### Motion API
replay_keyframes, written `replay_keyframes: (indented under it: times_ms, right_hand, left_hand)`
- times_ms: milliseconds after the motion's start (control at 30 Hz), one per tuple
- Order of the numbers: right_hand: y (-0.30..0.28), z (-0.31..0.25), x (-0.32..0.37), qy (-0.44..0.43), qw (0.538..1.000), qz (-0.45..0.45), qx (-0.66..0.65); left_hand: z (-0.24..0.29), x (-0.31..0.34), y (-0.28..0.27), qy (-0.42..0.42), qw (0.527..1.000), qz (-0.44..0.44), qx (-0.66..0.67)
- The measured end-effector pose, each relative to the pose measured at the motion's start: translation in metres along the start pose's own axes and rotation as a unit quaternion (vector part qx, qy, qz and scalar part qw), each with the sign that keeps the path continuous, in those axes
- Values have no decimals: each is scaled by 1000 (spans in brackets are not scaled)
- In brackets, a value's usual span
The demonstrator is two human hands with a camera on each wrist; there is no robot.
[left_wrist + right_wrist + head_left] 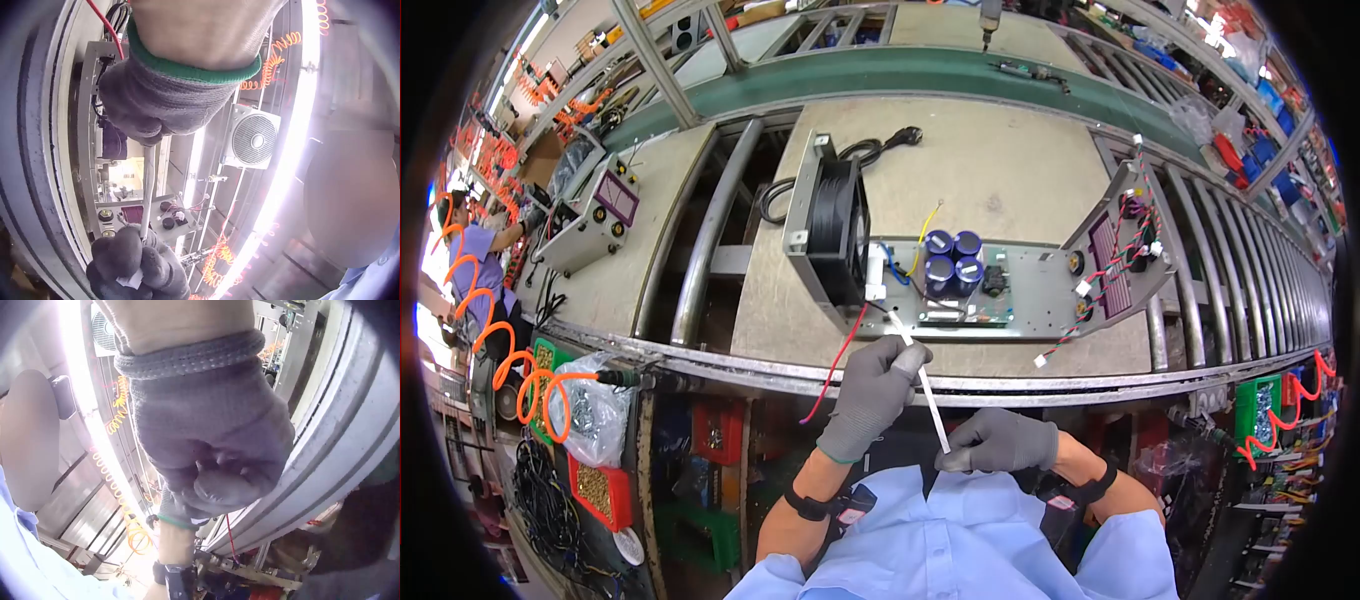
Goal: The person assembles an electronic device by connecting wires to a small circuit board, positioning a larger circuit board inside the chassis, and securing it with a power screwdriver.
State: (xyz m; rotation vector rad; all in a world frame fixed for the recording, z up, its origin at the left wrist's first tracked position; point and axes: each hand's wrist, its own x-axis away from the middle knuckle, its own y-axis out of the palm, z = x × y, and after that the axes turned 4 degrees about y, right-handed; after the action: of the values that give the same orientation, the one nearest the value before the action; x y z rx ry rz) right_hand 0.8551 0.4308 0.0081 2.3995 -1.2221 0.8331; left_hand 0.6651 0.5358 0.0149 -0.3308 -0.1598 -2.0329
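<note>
A thin white strip [930, 403] slants between my two gloved hands, in front of the bench edge. My left hand [878, 388] grips its upper part, close to the front edge of a metal chassis [1032, 290]. Lower down, my right hand [1005, 440] pinches the other end. In the left wrist view the strip [149, 187] is taut between the hands, and a bit of white shows at the right hand's fingers [119, 250]. A red wire [836, 362] hangs beside the left hand. The chassis carries a black fan [840, 230] and blue capacitors [953, 262].
A black power cord [865, 152] lies behind the fan. Roller conveyors [1220, 270] flank the work board. Red bins [603, 492] and a plastic bag [590, 415] sit at lower left, near a coiled orange hose [497, 335]. Another person [480, 255] works at far left.
</note>
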Motion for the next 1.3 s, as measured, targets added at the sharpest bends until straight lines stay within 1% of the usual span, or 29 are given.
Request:
replay_keyframes:
  times_ms: [33,67,100,133,167,200,233,300,367,400,500,533,567,633,733,833,933,1033,1133,1233,1300]
  right_hand:
    - [-3,-1,4,-9,1000,22,11]
    - [-7,-4,7,11,999,44,7]
    - [-13,-10,13,2,996,87,17]
    - [-21,-19,18,-9,991,129,27]
    - [-29,-25,22,-19,985,169,36]
    - [-36,-28,23,-25,975,218,-30]
    - [-57,-6,13,-196,949,245,-9]
    - [-83,-8,6,-149,905,395,63]
    - [-102,-12,1,-108,876,467,60]
    - [-113,-13,-2,-112,881,459,5]
    - [-131,-12,-9,-112,875,468,50]
    - [-128,-12,-8,-132,881,450,68]
    - [-114,-24,-2,-107,892,437,38]
    - [-103,-32,-5,-89,896,428,78]
    - [-97,-26,-21,-155,875,450,85]
    - [-93,-31,-26,-156,886,433,61]
    - [-97,-25,-33,-155,873,431,167]
    - [-95,-13,-44,-207,848,465,147]
    - [-90,-26,-37,-148,873,455,96]
    - [-89,-22,-40,-166,861,469,101]
    - [-87,-20,-40,-206,835,485,160]
  left_hand:
    - [5,-4,3,12,1000,10,9]
    - [11,-8,7,25,999,21,19]
    - [16,-12,10,36,998,32,30]
    - [4,-22,10,98,994,53,-12]
    - [8,-24,14,165,982,91,-31]
    - [11,-24,19,229,964,130,-50]
    - [13,-25,22,290,940,168,-69]
    - [9,-32,24,361,897,200,-158]
    - [9,-37,27,433,837,230,-245]
    - [2,-44,24,441,810,213,-323]
    - [-6,-57,25,407,799,199,-396]
    - [-8,-60,23,396,798,192,-411]
    - [-11,-63,21,395,799,191,-412]
    - [-16,-66,19,394,800,180,-414]
    - [-16,-67,21,364,792,163,-462]
    - [-9,-65,22,333,784,159,-499]
    - [-4,-69,24,309,772,158,-533]
    - [-4,-72,26,303,786,154,-516]
    - [-6,-76,27,294,783,151,-526]
    - [-7,-77,26,298,785,153,-522]
    - [-7,-78,26,298,785,151,-521]
